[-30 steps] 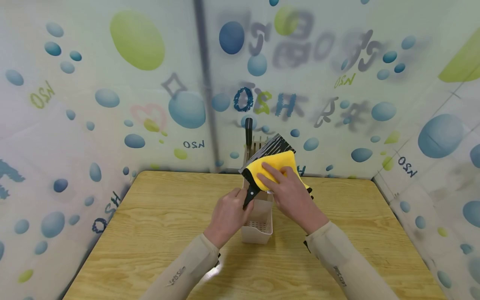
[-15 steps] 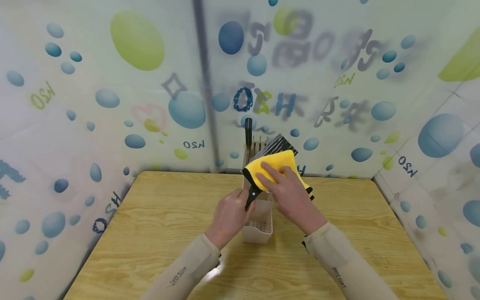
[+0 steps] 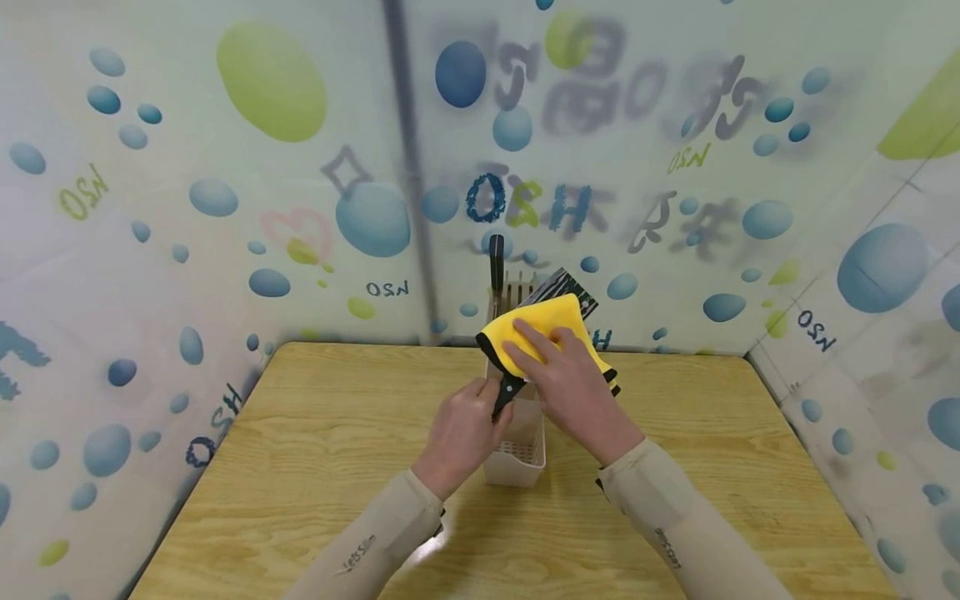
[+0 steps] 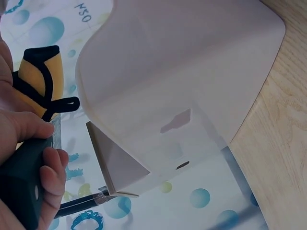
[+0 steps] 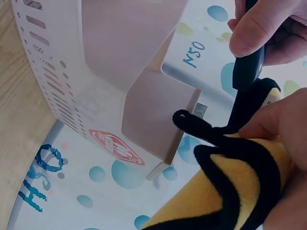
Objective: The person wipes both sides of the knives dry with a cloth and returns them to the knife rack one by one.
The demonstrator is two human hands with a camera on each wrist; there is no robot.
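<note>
My left hand [image 3: 465,425] grips the black riveted handle [image 3: 508,393] of a cleaver, with the thumb along it in the left wrist view. The broad blade [image 3: 567,283] slants up to the right, showing dark streaky reflections. My right hand [image 3: 572,383] holds a yellow cloth [image 3: 551,317] with black edging folded round the blade, fingers spread over its top. Most of the blade is hidden under the cloth. In the right wrist view the cloth's black hanging loop [image 5: 194,124] dangles below the thumb side, near the handle [image 5: 247,72].
A pale plastic knife holder [image 3: 514,471] with slotted sides stands on the wooden table [image 3: 337,433], just beneath both hands. Another black-handled knife [image 3: 497,262] stands upright at its back. Bubble-patterned walls [image 3: 300,167] enclose the table behind and at the sides.
The right hand has slid the cloth a little left along the blade toward the handle. The left hand and cleaver have shifted slightly right.
</note>
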